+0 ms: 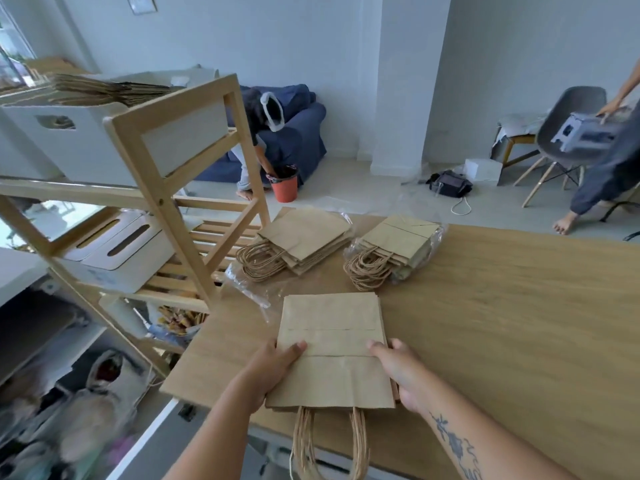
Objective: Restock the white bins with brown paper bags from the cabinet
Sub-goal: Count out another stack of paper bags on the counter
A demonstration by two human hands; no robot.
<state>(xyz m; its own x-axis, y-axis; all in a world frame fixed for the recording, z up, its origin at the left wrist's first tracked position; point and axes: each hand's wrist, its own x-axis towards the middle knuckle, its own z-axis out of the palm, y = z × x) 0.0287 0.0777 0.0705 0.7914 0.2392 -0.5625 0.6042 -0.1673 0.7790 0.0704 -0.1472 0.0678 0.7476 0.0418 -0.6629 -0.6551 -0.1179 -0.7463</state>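
A flat stack of brown paper bags point(332, 344) lies at the near edge of the wooden table point(502, 306), its twine handles hanging over the edge toward me. My left hand point(273, 370) grips the stack's left side, thumb on top. My right hand point(398, 370) grips its right side the same way. Two more stacks of brown bags point(304, 240) point(394, 247) lie farther back on clear plastic wrap. On the wooden shelf unit's top level a white bin point(79, 140) holds brown bags point(100, 88). A lower level carries white bins point(128, 251) with slotted lids.
The wooden shelf unit point(166, 188) stands left of the table. A person point(256, 133) crouches by an orange bucket point(285, 183) near a blue sofa. Another person point(609, 168) carries a grey stool at the right, beside a grey chair point(561, 133). Clutter fills the floor at lower left.
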